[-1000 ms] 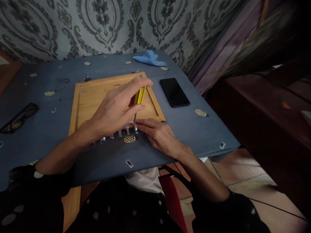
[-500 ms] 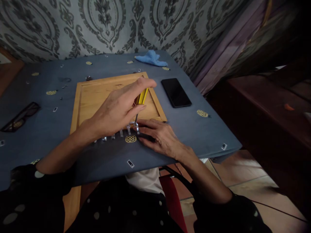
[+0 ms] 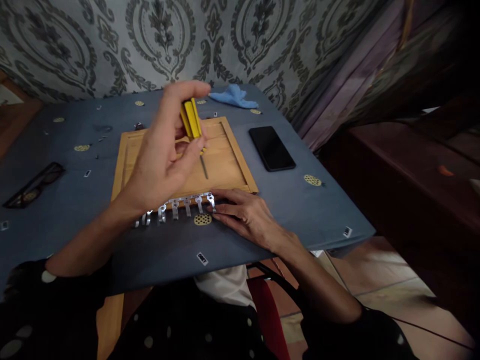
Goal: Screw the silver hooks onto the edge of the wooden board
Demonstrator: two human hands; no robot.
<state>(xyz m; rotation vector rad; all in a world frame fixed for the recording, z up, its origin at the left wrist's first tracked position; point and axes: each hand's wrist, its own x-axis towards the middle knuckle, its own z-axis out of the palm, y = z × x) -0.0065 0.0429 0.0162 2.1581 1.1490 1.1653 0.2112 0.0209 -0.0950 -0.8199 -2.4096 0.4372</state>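
Note:
A screwdriver with a yellow handle (image 3: 190,118) is gripped in my left hand (image 3: 159,135), its thin shaft pointing down over the wooden panel (image 3: 174,162). The tip hangs apart from the metal hook strip (image 3: 187,202), a row of several shiny hooks along the panel's near edge. My left wrist partly covers the strip's left part. At the strip's right end lies my right hand (image 3: 249,215), fingers outstretched and apart, touching the last hook and the panel's near corner. Its thumb is hidden.
A black phone (image 3: 272,148) lies right of the panel. Behind it is a blue cloth (image 3: 234,96). Folded glasses (image 3: 34,185) rest at the left. Small screws (image 3: 102,138) and a dark small item (image 3: 138,126) lie beyond the panel on the blue tablecloth (image 3: 157,260).
My left hand has lifted the screwdriver off the strip's right end, up and to the left, uncovering more hooks. My right hand stays in nearly the same place.

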